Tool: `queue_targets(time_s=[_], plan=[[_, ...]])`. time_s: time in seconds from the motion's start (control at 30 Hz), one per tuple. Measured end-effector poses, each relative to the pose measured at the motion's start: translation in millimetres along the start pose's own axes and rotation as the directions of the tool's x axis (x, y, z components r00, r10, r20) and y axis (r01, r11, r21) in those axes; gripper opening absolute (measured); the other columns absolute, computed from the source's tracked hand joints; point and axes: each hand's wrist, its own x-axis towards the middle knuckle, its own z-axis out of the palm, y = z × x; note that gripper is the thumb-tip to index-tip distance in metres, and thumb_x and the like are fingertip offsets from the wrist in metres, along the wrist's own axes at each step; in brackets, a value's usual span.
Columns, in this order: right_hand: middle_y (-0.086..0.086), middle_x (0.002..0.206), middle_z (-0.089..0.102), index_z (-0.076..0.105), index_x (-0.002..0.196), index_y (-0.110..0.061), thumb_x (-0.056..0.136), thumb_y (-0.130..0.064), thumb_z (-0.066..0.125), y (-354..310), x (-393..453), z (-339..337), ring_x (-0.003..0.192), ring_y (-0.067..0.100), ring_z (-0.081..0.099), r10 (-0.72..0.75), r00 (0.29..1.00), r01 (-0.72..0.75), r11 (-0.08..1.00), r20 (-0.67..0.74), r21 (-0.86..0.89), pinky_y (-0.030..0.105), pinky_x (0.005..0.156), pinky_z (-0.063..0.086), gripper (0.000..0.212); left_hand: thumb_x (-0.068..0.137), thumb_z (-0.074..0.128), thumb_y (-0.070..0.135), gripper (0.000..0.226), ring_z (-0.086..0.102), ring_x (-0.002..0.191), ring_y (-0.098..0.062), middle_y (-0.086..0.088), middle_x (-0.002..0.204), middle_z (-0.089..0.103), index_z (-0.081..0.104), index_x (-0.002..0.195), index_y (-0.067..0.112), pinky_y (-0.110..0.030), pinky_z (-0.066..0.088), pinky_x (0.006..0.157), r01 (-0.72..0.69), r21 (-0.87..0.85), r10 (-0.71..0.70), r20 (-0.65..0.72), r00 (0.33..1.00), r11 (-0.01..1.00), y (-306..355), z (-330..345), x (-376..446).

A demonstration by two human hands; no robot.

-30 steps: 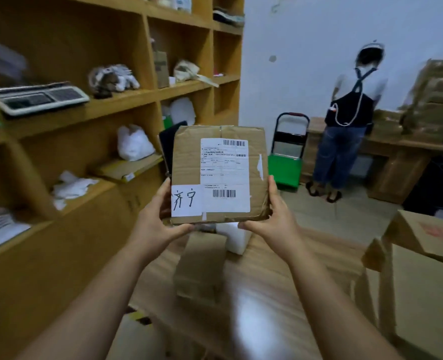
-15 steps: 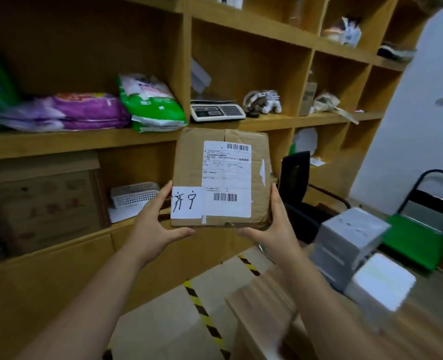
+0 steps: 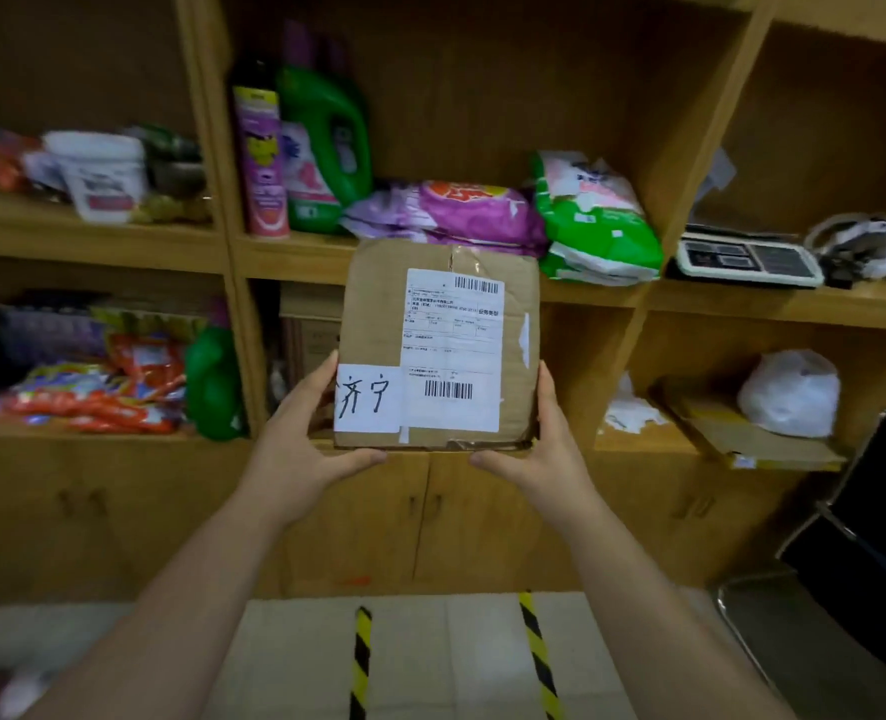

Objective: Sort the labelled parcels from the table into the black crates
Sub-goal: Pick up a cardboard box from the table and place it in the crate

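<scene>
- The left hand (image 3: 295, 449) and right hand (image 3: 544, 449) each keep a grip on the parcel (image 3: 440, 345): fingers run up its left and right sides, thumbs curl under its near bottom edge.
- The parcel is held upright in the air at chest height, face toward the camera, showing a printed label (image 3: 453, 350) and a handwritten tag (image 3: 368, 400) at its lower left.
- Judging the task: this parcel is off the tabletop but not yet sorted. No black crate is in view, so the drop spot has yet to be found, and I cannot tell how many parcels remain.
- Just beyond the parcel stands a wooden shelf (image 3: 295, 257) stacked with bottles and bags; its front edge is near.
- Below is open floor with striped tape (image 3: 361, 662); a dark chair (image 3: 856, 537) crowds the right, so the left looks freer.
</scene>
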Motion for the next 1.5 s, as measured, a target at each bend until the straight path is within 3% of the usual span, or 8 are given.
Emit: queue_targets(time_s=[0.37, 0.53, 0.67, 0.83, 1.0, 1.2, 1.3, 1.5], plan=[[-0.056, 0.131, 0.024, 0.009, 0.141, -0.066, 0.057, -0.034, 0.097, -42.6, 88.2, 182.8, 0.135, -0.009, 0.035, -0.278, 0.867, 0.181, 0.949, 0.413, 0.259, 0.019, 0.109, 0.035, 0.126, 0.054, 0.079, 0.053, 0.100, 0.046, 0.113, 0.019, 0.044, 0.128, 0.043, 0.022, 0.135, 0.068, -0.004, 0.044, 0.081, 0.153, 0.219, -0.042, -0.439, 0.897, 0.964, -35.7, -136.6, -57.9], [-0.054, 0.134, 0.033, 0.011, 0.139, -0.072, 0.060, -0.033, 0.096, -78.5, 104.0, 258.9, 0.128, -0.022, 0.035, -0.451, 0.710, 0.216, 0.871, 0.541, 0.442, 0.006, 0.100, 0.033, 0.122, 0.060, 0.087, 0.030, 0.108, 0.058, 0.118, -0.011, 0.015, 0.131, 0.057, 0.025, 0.144, 0.055, -0.041, 0.053, 0.093, 0.287, 0.230, -0.100, -0.592, 0.799, 0.930, -30.0, -177.4, -95.7], [-0.040, 0.145, 0.038, 0.017, 0.144, -0.069, 0.056, -0.043, 0.092, -104.6, 90.6, 316.6, 0.135, -0.010, 0.037, -0.549, 0.556, 0.165, 0.809, 0.624, 0.564, 0.020, 0.109, 0.038, 0.119, 0.060, 0.086, 0.031, 0.103, 0.065, 0.102, -0.005, 0.022, 0.115, 0.064, 0.028, 0.141, 0.058, -0.023, 0.057, 0.079, 0.422, 0.277, -0.087, -0.742, 0.665, 0.863, -20.2, -192.2, -141.0], [-0.050, 0.130, 0.042, 0.018, 0.136, -0.076, 0.055, -0.053, 0.092, -139.3, 47.4, 378.9, 0.119, -0.026, 0.041, -0.629, 0.338, 0.065, 0.757, 0.700, 0.650, 0.007, 0.083, 0.045, 0.113, 0.062, 0.088, 0.027, 0.108, 0.061, 0.099, 0.003, 0.026, 0.115, 0.060, 0.023, 0.141, 0.061, -0.017, 0.054, 0.073, 0.627, 0.239, -0.100, -0.885, 0.455, 0.741, -9.8, -204.6, -211.3], [-0.039, 0.137, 0.047, 0.017, 0.145, -0.067, 0.062, -0.044, 0.093, -177.2, -7.3, 429.7, 0.123, -0.015, 0.047, -0.685, 0.153, 0.028, 0.723, 0.712, 0.690, 0.007, 0.089, 0.046, 0.115, 0.062, 0.090, 0.023, 0.107, 0.053, 0.099, 0.017, 0.048, 0.108, 0.052, 0.023, 0.131, 0.071, 0.000, 0.043, 0.067, 0.723, 0.180, -0.054, -0.956, 0.288, 0.667, 3.7, -221.3, -273.1], [-0.055, 0.117, 0.044, 0.017, 0.141, -0.070, 0.058, -0.059, 0.088, -223.8, -57.3, 480.2, 0.110, -0.028, 0.043, -0.690, 0.019, 0.036, 0.723, 0.723, 0.689, -0.003, 0.079, 0.040, 0.110, 0.057, 0.081, 0.053, 0.098, 0.048, 0.108, 0.018, 0.051, 0.112, 0.048, 0.023, 0.134, 0.068, -0.011, 0.043, 0.076, 0.764, 0.099, -0.041, -0.986, 0.162, 0.637, 10.8, -255.6, -324.8], [-0.052, 0.119, 0.047, 0.015, 0.131, -0.081, 0.059, -0.057, 0.086, -248.8, -75.6, 505.8, 0.110, -0.024, 0.049, -0.664, -0.033, 0.038, 0.746, 0.747, 0.665, 0.004, 0.086, 0.044, 0.104, 0.061, 0.086, 0.042, 0.105, 0.050, 0.112, 0.011, 0.045, 0.117, 0.048, 0.024, 0.144, 0.054, -0.012, 0.044, 0.078, 0.773, 0.064, -0.046, -0.992, 0.120, 0.632, 3.4, -282.3, -348.6], [-0.023, 0.137, 0.052, 0.017, 0.156, -0.045, 0.061, -0.051, 0.088, -268.5, -115.4, 554.7, 0.120, -0.011, 0.052, -0.660, -0.087, 0.048, 0.745, 0.746, 0.665, 0.016, 0.100, 0.045, 0.118, 0.068, 0.088, 0.026, 0.107, 0.053, 0.115, -0.004, 0.015, 0.131, 0.055, 0.022, 0.150, 0.042, -0.024, 0.049, 0.087, 0.802, 0.023, -0.084, -0.992, 0.091, 0.596, -19.0, -323.9, -393.7]])
